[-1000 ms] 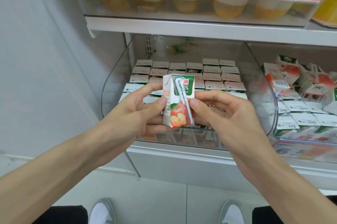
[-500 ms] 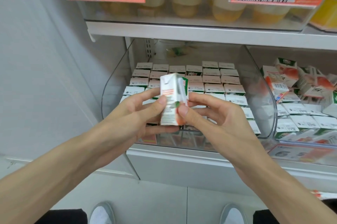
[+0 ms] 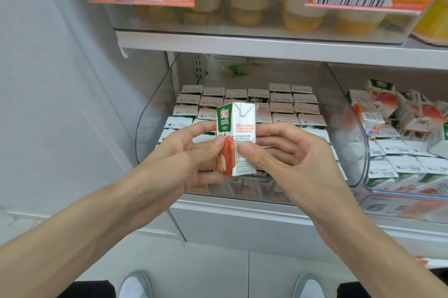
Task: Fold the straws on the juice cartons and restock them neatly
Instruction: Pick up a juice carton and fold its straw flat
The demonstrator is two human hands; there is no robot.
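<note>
Carton (image 3: 236,139) has turned: a second ago its straw faced the camera, now the front and a side panel do, and the straw is hidden. Left hand (image 3: 184,152) at 9 o'clock and right hand (image 3: 286,152) at 3 pinch it upright, thumbs in front. Bin (image 3: 346,132) rows lie at 12; shelving it seems next.
</note>
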